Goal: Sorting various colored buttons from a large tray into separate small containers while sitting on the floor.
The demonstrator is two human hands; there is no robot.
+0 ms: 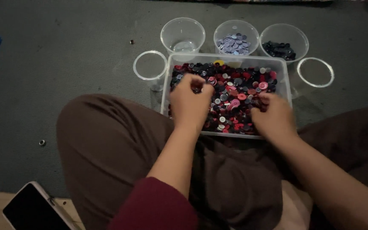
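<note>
Both hands are down in the clear box (287,81) of mixed buttons (235,91). The left hand (190,102) pinches something small and dark at its fingertips, probably one button, though it's too dim to be sure. The right hand (273,115) is curled into the pile at 4 o'clock; I can't tell if it holds any. Best to pick one at a time. Cups wait at 12 o'clock: one with pale buttons (235,42), one with dark buttons (280,50).

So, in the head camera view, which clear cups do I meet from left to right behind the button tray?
Empty small cup → empty taller cup → cup of pale blue buttons → cup of dark buttons → empty cup.
</note>
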